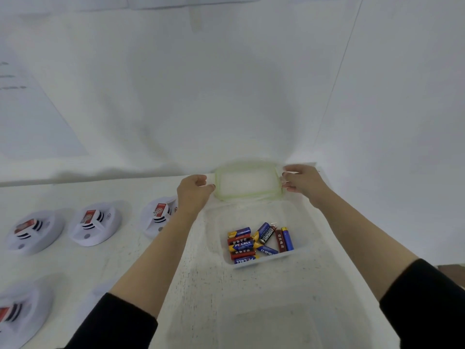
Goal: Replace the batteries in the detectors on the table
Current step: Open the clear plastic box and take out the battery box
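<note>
- The step in hand was judged to be the setting aside of the lid [247,183], a clear panel with a pale green seal, held at 12 o'clock of the open container [254,215], close to the white wall.
- The left hand [193,191] was curled round the lid's short edge at 9 o'clock, and the right hand [302,181] was pinched on the edge at 3 o'clock; the hands were kept apart by the lid's full length.
- It could not be told whether the lid was resting on the table [113,268] or held just above it.
- The lid would best be lowered level and laid flat behind the container, without being leaned on the wall, so that it could not slide back onto the cells.
- Both grips would best be released together, so that one end was not dropped.
- The batteries [259,243] lay loose in a heap in the container's near half, open to reach from above.
- "PKCELL" was read on a yellow-and-blue cell, and a word like "EVEREADY" on a black-and-blue one; Chinese characters were printed on the dark red cells.
- Three detectors were ranged at 9 o'clock of the container: the nearest detector [159,216] partly hidden by the left forearm, the middle detector [94,224] and the far detector [35,231]; a fourth detector [17,313] was cut off at 7 o'clock.
- Each carried a red label with a white mark, whose writing was too small to be read.
</note>
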A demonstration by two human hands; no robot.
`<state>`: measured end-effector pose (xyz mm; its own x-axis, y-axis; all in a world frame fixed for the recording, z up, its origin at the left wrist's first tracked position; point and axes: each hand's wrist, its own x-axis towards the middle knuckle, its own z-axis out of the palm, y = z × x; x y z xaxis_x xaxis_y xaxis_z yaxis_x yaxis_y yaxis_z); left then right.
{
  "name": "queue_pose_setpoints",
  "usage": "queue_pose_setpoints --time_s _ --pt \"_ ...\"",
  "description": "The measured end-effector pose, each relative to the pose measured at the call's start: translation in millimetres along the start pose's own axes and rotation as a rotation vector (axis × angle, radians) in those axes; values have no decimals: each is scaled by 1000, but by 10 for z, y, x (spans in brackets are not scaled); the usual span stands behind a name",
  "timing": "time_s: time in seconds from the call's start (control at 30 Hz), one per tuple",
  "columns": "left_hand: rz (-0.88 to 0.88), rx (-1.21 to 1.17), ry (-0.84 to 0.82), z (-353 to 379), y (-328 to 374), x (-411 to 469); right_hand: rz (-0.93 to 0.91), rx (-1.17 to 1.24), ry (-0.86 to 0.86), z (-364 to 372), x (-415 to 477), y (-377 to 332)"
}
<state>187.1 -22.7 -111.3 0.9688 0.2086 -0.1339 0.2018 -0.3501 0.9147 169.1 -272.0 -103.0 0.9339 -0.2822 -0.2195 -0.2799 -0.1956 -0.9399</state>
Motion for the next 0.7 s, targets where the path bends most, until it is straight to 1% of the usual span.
queue_pose_setpoints --time_s 0.07,0.13,0.17,0.27,0.33,0.5,0.7 --pt "40 70 23 -76 -2 -111 -57 -145 77 -18 -93 4" --pt "49 68 -8 -195 26 -281 -115 -258 136 -46 -268 -9" --pt "34 68 -62 -260 46 -393 -133 -298 130 -61 -370 -1" --pt "-24 111 -271 -411 54 -788 -132 -425 38 -84 -701 86" --pt "-51 105 -323 -452 17 -1017 -125 -435 12 -82 -901 160" --pt "-30 -25 -234 -427 -72 -1243 -155 -373 63 -105 -1233 251" --pt "-12 -61 -155 -387 -82 -1356 -161 -289 53 -108 -1397 262"
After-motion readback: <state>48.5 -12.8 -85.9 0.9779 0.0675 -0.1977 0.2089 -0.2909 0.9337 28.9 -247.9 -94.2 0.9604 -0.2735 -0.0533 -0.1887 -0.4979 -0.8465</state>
